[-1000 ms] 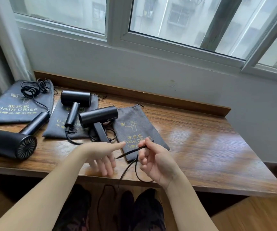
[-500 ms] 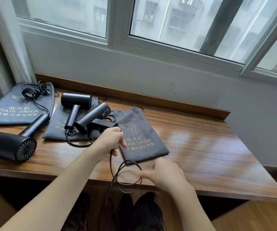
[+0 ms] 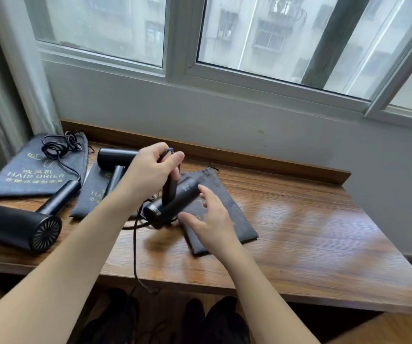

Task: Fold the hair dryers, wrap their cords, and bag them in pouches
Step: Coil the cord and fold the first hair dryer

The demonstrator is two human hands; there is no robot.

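Here, centre of the table: left hand curled round the upturned handle of the middle dryer, thumb and fingers gripping near its top end. Barrel below, slanting from 7 to 1 o'clock, over the near edge of the right pouch; whether touching the pouch, cannot tell. Right hand at 4 o'clock of the barrel, fingers spread and relaxed, tips just beside or against the barrel, gripping nothing. Cord trailing from under the dryer at 7 o'clock, dropping over the front table edge.

At 10 o'clock of the held dryer, a second dryer, unfolded, lying on the middle pouch, partly hidden by the left hand. At far 9 o'clock, a third dryer, unfolded, grille toward the camera, handle pointing to 1 o'clock. Beyond it, the left pouch, flat, printed "HAIR DRIER", with that dryer's cord bundle loosely coiled on its top end.
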